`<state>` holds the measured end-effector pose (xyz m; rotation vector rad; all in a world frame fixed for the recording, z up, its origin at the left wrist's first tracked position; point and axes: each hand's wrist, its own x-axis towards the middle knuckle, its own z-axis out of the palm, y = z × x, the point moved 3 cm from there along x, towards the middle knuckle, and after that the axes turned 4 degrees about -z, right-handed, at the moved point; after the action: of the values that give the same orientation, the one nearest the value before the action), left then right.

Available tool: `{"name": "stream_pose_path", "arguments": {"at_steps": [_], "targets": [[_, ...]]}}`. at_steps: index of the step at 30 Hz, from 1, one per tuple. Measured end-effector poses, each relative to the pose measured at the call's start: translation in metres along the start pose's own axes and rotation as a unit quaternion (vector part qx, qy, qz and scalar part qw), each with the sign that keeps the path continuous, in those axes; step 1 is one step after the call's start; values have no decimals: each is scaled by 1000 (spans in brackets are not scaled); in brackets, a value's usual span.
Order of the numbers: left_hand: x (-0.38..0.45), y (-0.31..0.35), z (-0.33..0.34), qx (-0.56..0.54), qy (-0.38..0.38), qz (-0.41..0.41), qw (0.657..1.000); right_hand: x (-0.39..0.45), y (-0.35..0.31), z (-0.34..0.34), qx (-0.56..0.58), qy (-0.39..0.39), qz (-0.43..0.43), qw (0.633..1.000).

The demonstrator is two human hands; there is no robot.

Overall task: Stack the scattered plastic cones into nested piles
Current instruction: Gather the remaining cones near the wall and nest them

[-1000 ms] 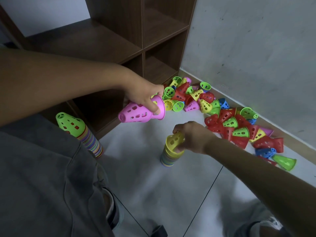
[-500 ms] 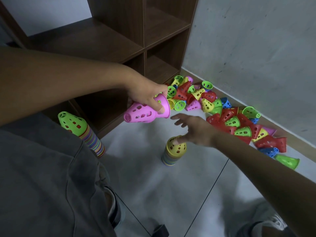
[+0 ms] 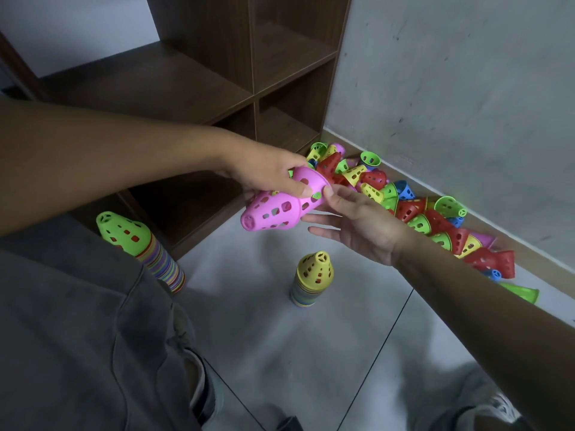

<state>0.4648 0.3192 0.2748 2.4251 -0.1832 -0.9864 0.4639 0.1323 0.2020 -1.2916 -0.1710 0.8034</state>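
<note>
Pale tiled floor [image 3: 311, 353], left hand [image 3: 264, 172] gripping pink cone [image 3: 273, 209], right hand [image 3: 361, 222] open beside (fingers touching rim).

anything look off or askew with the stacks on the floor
The tall striped stack topped by a green perforated plastic cone leans left instead of standing straight. The short stack topped by a yellow cone stands upright.

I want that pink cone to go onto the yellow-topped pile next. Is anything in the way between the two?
Nothing visible is. The pink cone, held on its side by the left hand with the right hand touching its wide end, hangs over bare floor above the yellow-topped pile.
</note>
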Motion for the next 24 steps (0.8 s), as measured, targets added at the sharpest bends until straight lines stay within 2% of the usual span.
{"name": "stream_pose_path", "arguments": {"at_steps": [9, 16, 21, 24], "targets": [[-4, 14, 0, -90, 11, 30, 995, 1, -5, 10, 152, 39, -12, 987], [2, 13, 3, -91, 61, 34, 993, 1, -17, 4, 179, 114, -69, 975], [2, 3, 2, -110, 63, -15, 992, -1, -24, -18, 74, 157, -66, 983], [1, -9, 11, -117, -24, -80, 990, -11, -22, -29, -126, 130, -16, 983]]}}
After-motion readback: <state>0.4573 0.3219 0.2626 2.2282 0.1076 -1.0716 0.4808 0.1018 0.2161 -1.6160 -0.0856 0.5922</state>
